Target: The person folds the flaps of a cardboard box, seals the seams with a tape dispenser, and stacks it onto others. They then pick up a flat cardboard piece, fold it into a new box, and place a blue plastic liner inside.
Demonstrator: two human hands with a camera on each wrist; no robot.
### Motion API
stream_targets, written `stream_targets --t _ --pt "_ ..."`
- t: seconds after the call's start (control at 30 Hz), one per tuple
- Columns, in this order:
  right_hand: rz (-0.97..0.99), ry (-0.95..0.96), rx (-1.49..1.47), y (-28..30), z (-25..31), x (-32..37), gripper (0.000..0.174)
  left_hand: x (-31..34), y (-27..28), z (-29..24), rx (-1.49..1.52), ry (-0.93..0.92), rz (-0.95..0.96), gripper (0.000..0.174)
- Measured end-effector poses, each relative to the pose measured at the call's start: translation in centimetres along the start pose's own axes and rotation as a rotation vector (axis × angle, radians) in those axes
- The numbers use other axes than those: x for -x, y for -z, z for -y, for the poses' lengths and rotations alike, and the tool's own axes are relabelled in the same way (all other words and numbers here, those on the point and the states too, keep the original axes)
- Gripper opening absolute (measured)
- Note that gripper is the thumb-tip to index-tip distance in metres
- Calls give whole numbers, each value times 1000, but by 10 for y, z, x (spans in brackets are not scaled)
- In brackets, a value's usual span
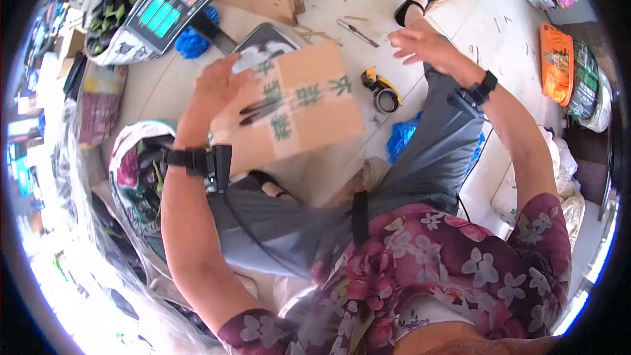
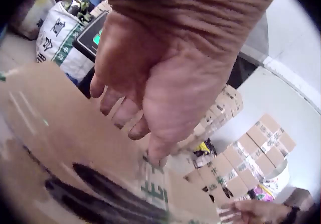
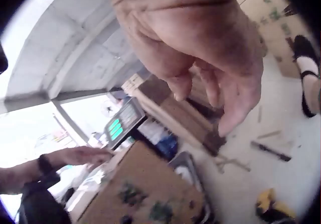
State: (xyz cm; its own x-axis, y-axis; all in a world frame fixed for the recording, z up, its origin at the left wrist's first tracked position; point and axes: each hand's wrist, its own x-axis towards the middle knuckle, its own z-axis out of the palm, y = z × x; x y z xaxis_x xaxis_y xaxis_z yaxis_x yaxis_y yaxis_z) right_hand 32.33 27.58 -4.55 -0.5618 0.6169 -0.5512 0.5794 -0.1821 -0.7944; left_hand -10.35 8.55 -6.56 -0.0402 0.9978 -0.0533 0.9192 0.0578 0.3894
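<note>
A taped cardboard box (image 1: pixel 319 118) with green printing stands tilted in front of the person, beside the weighing platform (image 1: pixel 266 43). The left hand (image 1: pixel 220 92) lies at the box's upper left edge, fingers extended and slightly bent; in the left wrist view that hand (image 2: pixel 165 78) is over the box (image 2: pixel 65 118), and firm contact cannot be told. Away from the box, the right hand (image 1: pixel 430 52) hangs in the air above the floor, holding nothing. The right wrist view shows this hand (image 3: pixel 200 58) with loosely bent fingers, above and beyond the box (image 3: pixel 145 184).
A yellow-black tape dispenser (image 1: pixel 381 91) and a cutter knife (image 1: pixel 358 33) lie on the floor. The scale display (image 1: pixel 174 3) is at the upper left, near a sack of eggplants (image 1: pixel 108 20). Stacked boxes (image 2: pixel 235 169) stand farther off. Orange and green packages (image 1: pixel 557 66) are at right.
</note>
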Motion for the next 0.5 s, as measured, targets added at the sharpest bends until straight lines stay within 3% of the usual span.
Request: stream_targets --t 0.1,0.2,0.3,0.37,0.4,0.5 --pt "73 93 29 -56 14 46 78 19 25 3 7 71 -40 60" --pt "-39 175 -33 -101 19 68 81 38 39 -1 41 123 -68 60" --pt "-139 240 -250 -146 1 45 80 51 47 -6 13 144 -59 62" --pt "49 292 -276 -161 -12 17 88 57 43 -6 135 155 -130 65" --pt "-272 243 -82 -180 -9 5 97 60 44 -9 131 163 -143 65" --pt "-240 206 -102 -186 -7 6 104 69 46 -4 23 190 -76 65"
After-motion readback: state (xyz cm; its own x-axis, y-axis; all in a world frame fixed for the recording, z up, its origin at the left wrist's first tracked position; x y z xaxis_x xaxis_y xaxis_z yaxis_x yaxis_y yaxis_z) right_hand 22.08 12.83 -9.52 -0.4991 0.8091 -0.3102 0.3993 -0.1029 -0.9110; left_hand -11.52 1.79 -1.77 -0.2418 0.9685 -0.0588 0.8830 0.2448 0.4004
